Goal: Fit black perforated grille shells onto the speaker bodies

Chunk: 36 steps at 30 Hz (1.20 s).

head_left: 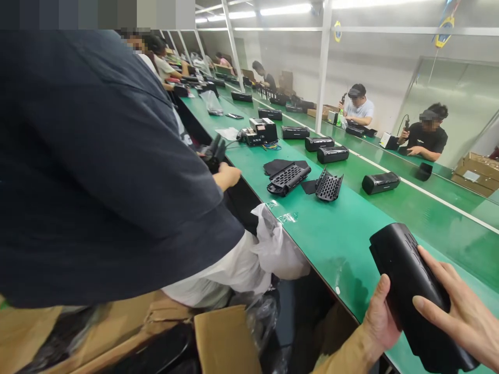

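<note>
A black plastic speaker housing point(405, 275), smooth and rounded with slots along one side, is held tilted above the green bench at the lower right. My left hand point(380, 317) grips it from its left side, thumb up along the edge. On the other side, my right hand point(456, 298) wraps over it with thumb and fingers on the shell. Its underside and lower end are partly hidden. Farther up the bench lie a perforated black shell point(288, 176) and a second perforated shell point(329, 186), with dark sheet pieces beside them.
A co-worker in a dark shirt point(117, 171) sits close on the left, holding a black part. Several black speakers point(381, 183) stand on the green belt. A tape dispenser-like machine point(259, 132), a white plastic bag point(273, 239) and a cardboard box point(226, 337) are nearby.
</note>
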Motion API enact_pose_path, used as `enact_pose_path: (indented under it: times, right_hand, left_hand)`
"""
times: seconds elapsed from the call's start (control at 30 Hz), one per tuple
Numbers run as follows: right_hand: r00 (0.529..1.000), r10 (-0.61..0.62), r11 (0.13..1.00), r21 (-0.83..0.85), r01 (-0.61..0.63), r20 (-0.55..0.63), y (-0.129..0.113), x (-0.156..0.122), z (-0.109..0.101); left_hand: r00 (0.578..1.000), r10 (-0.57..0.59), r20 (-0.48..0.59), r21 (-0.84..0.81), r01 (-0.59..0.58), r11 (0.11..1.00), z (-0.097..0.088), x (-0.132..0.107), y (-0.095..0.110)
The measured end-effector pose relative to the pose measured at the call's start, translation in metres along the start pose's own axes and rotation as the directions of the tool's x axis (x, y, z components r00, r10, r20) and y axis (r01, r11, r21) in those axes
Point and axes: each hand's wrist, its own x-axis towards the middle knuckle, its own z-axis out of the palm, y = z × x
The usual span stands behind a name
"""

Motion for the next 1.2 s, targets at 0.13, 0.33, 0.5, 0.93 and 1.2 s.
enact_pose_path:
  times: [0.13, 0.33, 0.5, 0.93, 1.2]
  right_hand:
    - [0.999, 0.014, 0.999, -0.040, -0.016, -0.035, -0.001, -0.005, 0.005]
    - [0.999, 0.039, 0.996, -0.076, -0.041, -0.024, -0.006, -0.004, 0.008]
    - [0.998, -0.026, 0.996, -0.079, 0.030, 0.053, -0.004, 0.006, -0.010]
    - [0.766, -0.054, 0.976, 0.128, 0.175, -0.640, 0.033, -0.023, 0.078]
    - [0.922, -0.062, 0.939, 0.292, 0.184, -0.382, 0.044, -0.067, 0.056]
  left_hand:
    - [0.999, -0.032, 0.008, 0.016, 0.032, 0.999, 0.001, 0.000, 0.002]
    - [1.000, -0.013, 0.009, 0.012, 0.012, 1.000, 0.002, -0.001, -0.001]
    - [0.998, 0.003, -0.068, 0.012, -0.003, 1.000, 0.003, 0.008, -0.001]
    - [0.967, 0.207, -0.147, 0.206, -0.175, 0.963, 0.023, 0.025, 0.027]
    - [0.973, -0.040, -0.227, 0.106, 0.066, 0.992, 0.024, 0.019, 0.031]
